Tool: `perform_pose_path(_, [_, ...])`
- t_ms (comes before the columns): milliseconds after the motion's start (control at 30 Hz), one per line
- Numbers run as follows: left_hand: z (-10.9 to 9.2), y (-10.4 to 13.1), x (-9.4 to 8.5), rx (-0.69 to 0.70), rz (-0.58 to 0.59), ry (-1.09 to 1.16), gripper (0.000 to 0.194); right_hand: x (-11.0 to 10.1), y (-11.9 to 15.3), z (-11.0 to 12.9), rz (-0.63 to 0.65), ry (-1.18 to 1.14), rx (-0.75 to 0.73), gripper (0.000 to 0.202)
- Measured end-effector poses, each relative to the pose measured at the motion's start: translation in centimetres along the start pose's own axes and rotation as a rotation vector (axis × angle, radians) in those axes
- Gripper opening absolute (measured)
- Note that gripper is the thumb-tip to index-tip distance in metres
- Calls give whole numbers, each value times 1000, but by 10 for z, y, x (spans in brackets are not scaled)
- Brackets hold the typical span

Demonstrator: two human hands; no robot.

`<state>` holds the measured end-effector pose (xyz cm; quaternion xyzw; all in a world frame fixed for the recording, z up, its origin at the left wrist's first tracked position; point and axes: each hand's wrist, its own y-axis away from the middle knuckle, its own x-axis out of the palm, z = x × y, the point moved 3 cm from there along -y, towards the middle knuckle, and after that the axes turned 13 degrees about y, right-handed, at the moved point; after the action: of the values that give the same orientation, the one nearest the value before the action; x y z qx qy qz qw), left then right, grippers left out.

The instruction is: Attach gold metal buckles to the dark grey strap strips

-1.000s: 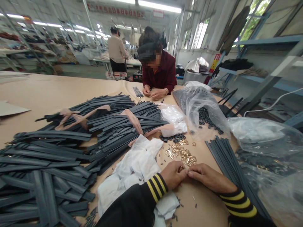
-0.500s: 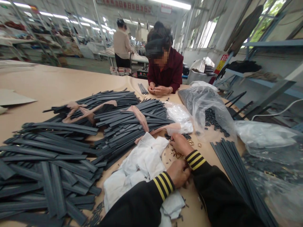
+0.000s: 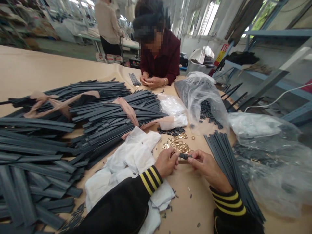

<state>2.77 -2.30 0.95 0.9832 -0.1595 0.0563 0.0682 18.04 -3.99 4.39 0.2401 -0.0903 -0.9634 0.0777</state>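
Observation:
A short dark grey strap piece (image 3: 183, 156) spans the gap between my hands, just above the table. My left hand (image 3: 167, 162) is closed on its left end, where a bit of gold metal may show at the fingertips. My right hand (image 3: 204, 165) pinches the other end between thumb and fingers. Right behind the hands lies a heap of gold buckles (image 3: 179, 145). Small dark loops (image 3: 173, 132) are piled beyond it. To the left of my left hand is a crumpled white cloth (image 3: 136, 152). Dark straps (image 3: 223, 156) lie fanned out on my right.
Tied bundles of dark straps (image 3: 122, 112) and loose straps (image 3: 26, 191) cover the left of the table. Clear plastic bags (image 3: 270, 162) lie at right, and another bag (image 3: 195, 94) spills dark loops. A co-worker (image 3: 158, 55) leans on the far side, hands together.
My right hand has moved from the buckle heap to beside my left hand. Both hands now hold the strap piece between them. The view has shifted right and down.

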Motion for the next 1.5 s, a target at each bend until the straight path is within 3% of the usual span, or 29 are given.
perform_pose_path(400, [-8,2,5,-6,63,162,25,15,-2,-10,-43,-325,99,27])
perform_pose_path(533, [-5,2,4,-1,39,161,23,17,-2,-10,-2,-328,61,23])
perform_pose_path(733, [-1,4,5,-6,95,132,26,16,-2,-5,-37,-304,-7,22])
perform_pose_path(1033, [5,6,11,-41,96,109,39,23,-1,2,-76,-97,-88,18])
perform_pose_path(1200, [2,9,14,-45,110,109,33,22,1,7,-168,74,-132,17])
perform_pose_path(1300, [-2,8,13,-45,110,134,27,15,2,10,-206,197,-189,17])
perform_pose_path(1433, [-7,5,9,-111,111,210,28,-9,8,14,-418,422,-300,22])
perform_pose_path(1500, [-8,4,7,-138,132,238,30,-17,9,14,-410,555,-354,25])
